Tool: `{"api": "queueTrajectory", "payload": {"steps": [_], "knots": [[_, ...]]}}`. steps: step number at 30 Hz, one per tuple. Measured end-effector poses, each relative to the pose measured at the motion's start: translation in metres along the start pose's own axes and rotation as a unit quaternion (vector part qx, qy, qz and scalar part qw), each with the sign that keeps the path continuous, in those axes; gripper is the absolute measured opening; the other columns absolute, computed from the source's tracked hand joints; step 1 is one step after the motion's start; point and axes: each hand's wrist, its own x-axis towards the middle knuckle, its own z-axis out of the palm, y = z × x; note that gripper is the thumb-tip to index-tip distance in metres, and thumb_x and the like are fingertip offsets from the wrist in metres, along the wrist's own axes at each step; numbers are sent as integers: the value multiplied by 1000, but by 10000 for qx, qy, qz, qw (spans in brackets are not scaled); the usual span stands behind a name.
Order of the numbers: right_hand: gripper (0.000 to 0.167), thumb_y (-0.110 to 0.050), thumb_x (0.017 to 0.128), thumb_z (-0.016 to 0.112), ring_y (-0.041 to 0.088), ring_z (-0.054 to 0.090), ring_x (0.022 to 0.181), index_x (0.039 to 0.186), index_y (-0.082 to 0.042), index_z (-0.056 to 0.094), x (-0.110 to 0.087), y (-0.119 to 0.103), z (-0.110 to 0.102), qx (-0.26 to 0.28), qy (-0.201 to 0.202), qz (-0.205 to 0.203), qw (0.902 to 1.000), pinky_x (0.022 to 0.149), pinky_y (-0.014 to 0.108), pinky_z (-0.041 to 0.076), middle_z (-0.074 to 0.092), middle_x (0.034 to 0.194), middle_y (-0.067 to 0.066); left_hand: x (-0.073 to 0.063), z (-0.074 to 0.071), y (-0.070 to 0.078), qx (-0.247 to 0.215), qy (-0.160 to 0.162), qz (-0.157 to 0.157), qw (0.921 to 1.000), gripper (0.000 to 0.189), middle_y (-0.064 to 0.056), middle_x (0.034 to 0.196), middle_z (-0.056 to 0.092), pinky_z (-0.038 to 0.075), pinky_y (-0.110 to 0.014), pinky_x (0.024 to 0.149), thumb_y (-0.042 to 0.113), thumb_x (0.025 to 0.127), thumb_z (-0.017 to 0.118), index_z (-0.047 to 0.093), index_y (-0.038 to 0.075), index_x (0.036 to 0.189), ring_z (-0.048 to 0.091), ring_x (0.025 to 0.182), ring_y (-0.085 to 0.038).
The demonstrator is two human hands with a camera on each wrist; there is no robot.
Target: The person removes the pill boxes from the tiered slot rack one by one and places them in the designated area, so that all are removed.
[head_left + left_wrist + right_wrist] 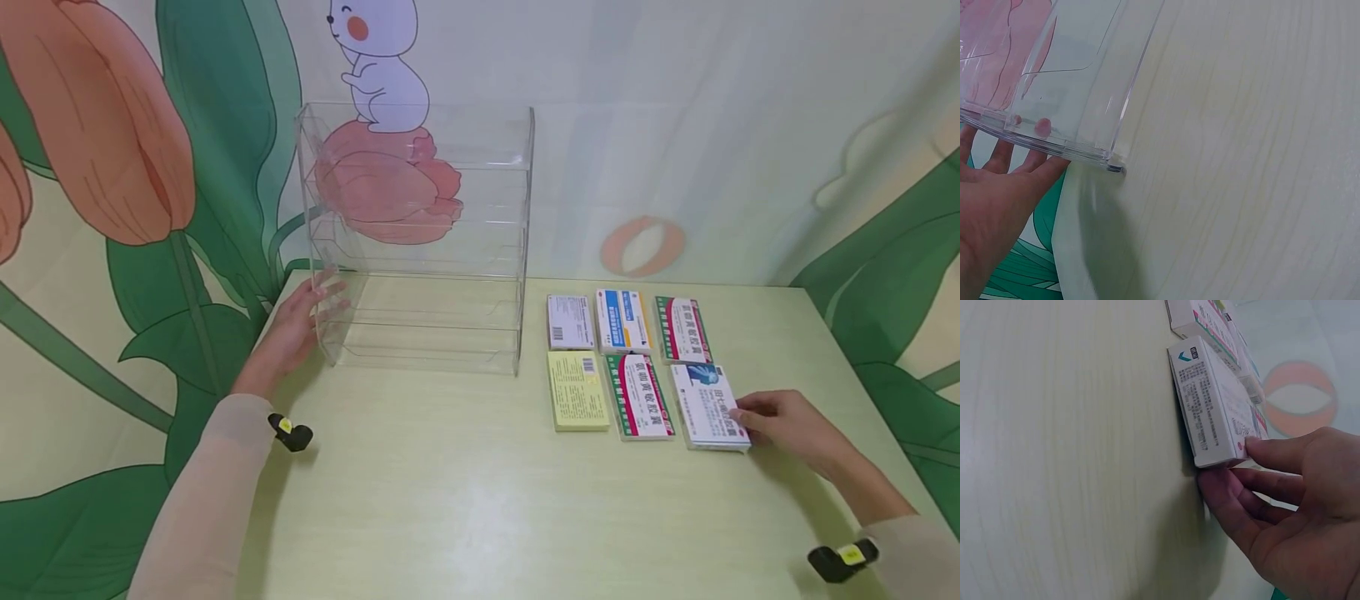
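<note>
A clear acrylic tiered rack (420, 273) stands at the back left of the table. Against its left side panel (1054, 147) rest the fingertips of my left hand (294, 327), the fingers fairly straight and partly seen through the plastic. On the right, my right hand (802, 429) pinches the near right edge of a white medicine box (708, 406) with a blue picture on its top. In the right wrist view that box (1200, 403) shows its printed side, with fingers above and below its corner. It lies at the front right of a group of medicine boxes.
Beside the held box lie two green-and-red boxes (640, 397), a pale yellow box (578, 392), a blue-and-white box (622, 321) and a white box (570, 322). A curtain (675, 125) printed with flowers and an animal hangs behind the table (450, 500).
</note>
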Motion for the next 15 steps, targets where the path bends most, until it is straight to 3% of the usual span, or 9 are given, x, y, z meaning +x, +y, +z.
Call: {"api": "queueTrajectory", "payload": {"steps": [8, 12, 15], "knots": [[52, -26, 107, 66, 28, 64, 95, 135, 17, 56, 3, -5, -1, 7, 38, 233, 9997, 80, 31, 60, 66, 119, 27, -2, 1, 1, 57, 62, 118, 9999, 56, -16, 174, 23, 21, -60, 127, 36, 118, 35, 21, 26, 171, 25, 158, -40], [63, -36, 108, 63, 31, 64, 95, 139, 17, 50, 1, -8, -3, -387, 137, 142, 9991, 77, 36, 59, 65, 118, 29, -14, 1, 11, 886, 309, 204, 9954, 60, -17, 172, 27, 25, -61, 125, 43, 116, 38, 23, 22, 171, 27, 158, -38], [76, -45, 109, 59, 44, 64, 103, 150, 15, 39, -4, -19, -11, -774, 350, -180, 9962, 80, 48, 60, 59, 125, 36, -24, -1, 24, 1378, 575, 207, 9886, 66, -19, 171, 28, 27, -62, 124, 45, 114, 43, 21, 19, 171, 27, 157, -39]]}}
